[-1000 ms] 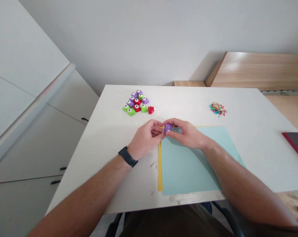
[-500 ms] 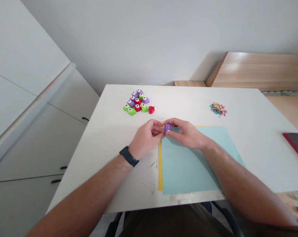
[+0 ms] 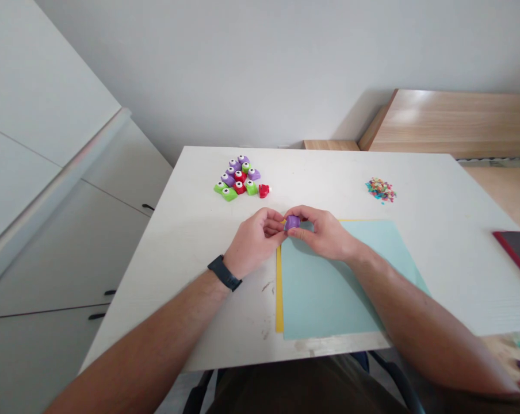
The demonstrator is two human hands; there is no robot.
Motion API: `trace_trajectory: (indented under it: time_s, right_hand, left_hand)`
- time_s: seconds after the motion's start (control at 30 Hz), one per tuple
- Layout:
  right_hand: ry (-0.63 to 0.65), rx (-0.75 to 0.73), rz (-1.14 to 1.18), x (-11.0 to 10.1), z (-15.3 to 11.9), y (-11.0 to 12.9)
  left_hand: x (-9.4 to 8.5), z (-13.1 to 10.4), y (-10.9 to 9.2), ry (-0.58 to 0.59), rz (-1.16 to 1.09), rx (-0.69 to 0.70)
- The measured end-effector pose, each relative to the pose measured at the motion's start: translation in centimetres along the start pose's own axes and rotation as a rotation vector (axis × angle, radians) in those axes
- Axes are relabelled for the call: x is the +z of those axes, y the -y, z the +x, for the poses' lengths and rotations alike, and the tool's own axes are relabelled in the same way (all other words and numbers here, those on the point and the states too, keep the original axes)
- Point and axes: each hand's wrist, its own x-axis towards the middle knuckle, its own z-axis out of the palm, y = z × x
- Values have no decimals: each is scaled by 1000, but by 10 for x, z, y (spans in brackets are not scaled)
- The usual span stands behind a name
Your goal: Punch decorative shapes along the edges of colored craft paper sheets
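A small purple craft punch (image 3: 292,223) is held between both hands, above the far left corner of the light blue paper (image 3: 329,299). My left hand (image 3: 257,238) pinches its left side, with the fingers curled. From the right, my right hand (image 3: 322,230) grips it between thumb and fingers. The fingers hide part of the punch. Beyond my left hand, several purple, green and red craft punches (image 3: 240,175) with white buttons stand in a cluster. One red punch (image 3: 264,191) lies at its right end.
A heap of colourful paper confetti (image 3: 381,190) lies on the white table (image 3: 156,276) at the back right. Yellow paper (image 3: 279,293) shows beneath the blue sheet. A dark item with a red edge (image 3: 516,253) rests at the right. White cabinets (image 3: 61,253) stand to the left.
The purple punch has turned slightly between my fingers, and its white part no longer shows. Both hands keep nearly the same place.
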Motion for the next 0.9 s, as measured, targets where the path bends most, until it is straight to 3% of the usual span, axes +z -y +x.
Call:
trace_trajectory:
  time_s: [0.9]
  right_hand:
    - [-17, -29, -106, 7, 0, -1]
  left_hand:
    - [-1, 1, 4, -17, 31, 0]
